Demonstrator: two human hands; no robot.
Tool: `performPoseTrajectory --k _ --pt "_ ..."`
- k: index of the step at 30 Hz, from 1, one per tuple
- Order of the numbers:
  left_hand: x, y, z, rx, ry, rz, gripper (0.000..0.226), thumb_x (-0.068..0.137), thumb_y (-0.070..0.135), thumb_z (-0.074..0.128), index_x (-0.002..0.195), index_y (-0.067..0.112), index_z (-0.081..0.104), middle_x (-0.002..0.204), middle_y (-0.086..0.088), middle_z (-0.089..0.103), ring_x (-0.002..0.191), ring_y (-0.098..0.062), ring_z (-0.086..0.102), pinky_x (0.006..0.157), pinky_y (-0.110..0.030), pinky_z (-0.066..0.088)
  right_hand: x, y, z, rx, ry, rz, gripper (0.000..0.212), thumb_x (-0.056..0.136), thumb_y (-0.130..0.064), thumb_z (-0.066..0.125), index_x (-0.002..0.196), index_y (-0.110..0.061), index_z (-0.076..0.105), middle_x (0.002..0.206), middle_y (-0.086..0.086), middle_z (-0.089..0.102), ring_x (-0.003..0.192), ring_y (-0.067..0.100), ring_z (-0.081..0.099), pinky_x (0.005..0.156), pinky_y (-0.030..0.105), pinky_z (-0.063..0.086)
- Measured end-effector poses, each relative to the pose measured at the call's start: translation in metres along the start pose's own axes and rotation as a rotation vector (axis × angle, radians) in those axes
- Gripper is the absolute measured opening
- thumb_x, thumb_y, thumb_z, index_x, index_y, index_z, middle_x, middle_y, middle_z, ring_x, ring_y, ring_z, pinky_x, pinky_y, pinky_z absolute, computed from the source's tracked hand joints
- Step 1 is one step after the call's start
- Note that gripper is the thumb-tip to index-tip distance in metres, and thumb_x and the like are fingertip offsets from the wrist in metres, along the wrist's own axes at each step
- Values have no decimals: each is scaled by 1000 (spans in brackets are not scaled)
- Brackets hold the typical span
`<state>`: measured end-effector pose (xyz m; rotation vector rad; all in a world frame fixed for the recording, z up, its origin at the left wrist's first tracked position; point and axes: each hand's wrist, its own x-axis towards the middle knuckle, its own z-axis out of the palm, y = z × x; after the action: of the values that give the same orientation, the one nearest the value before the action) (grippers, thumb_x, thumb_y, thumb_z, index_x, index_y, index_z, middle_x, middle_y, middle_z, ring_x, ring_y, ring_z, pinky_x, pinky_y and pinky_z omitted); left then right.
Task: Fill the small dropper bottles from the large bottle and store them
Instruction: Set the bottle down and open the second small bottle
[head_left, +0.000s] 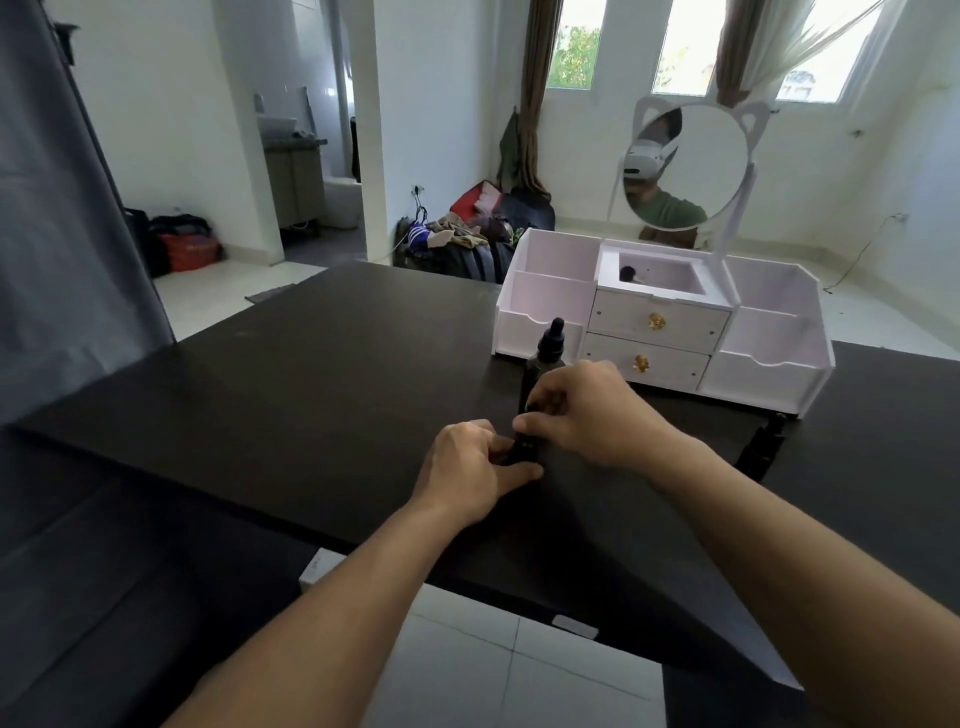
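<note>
A large dark dropper bottle (545, 364) stands upright on the black table (311, 415), just behind my hands. A small dark dropper bottle (524, 449) sits on the table between my hands. My left hand (478, 467) grips its lower body with curled fingers. My right hand (587, 410) pinches its top from above. Most of the small bottle is hidden by my fingers. Another small dark bottle (761, 449) lies on the table to the right.
A white organiser (769, 374) with two drawers, open side compartments and a round mirror (685, 166) stands at the back right of the table. A dark round object lies in its top middle compartment (660, 273). The table's front edge runs near my forearms.
</note>
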<state>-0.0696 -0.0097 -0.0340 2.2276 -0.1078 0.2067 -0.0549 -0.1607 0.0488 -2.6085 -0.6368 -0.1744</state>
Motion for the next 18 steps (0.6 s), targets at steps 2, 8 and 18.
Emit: performPoseTrajectory --k 2,8,18 --pt "1 -1 2 17 7 5 22 72 38 84 75 20 73 81 2 58 76 -18 61 71 -36 52 2 -2 -1 -60 -22 -31 18 85 -32 73 94 -16 73 83 -3 65 78 13 61 73 29 53" --pt "5 -8 5 36 12 -15 40 70 44 83 93 12 76 101 -2 64 94 -23 64 77 -30 49 7 -9 -8 -153 -142 -129 14 86 -12 68 98 -19 71 92 -3 67 86 14 62 78 26 53" --pt "7 -8 2 32 -28 -11 39 71 45 82 100 19 76 103 13 64 98 -10 63 90 -34 53 5 -17 -12 -264 -55 -31 31 83 -48 69 90 -17 67 80 0 66 74 18 61 61 27 46"
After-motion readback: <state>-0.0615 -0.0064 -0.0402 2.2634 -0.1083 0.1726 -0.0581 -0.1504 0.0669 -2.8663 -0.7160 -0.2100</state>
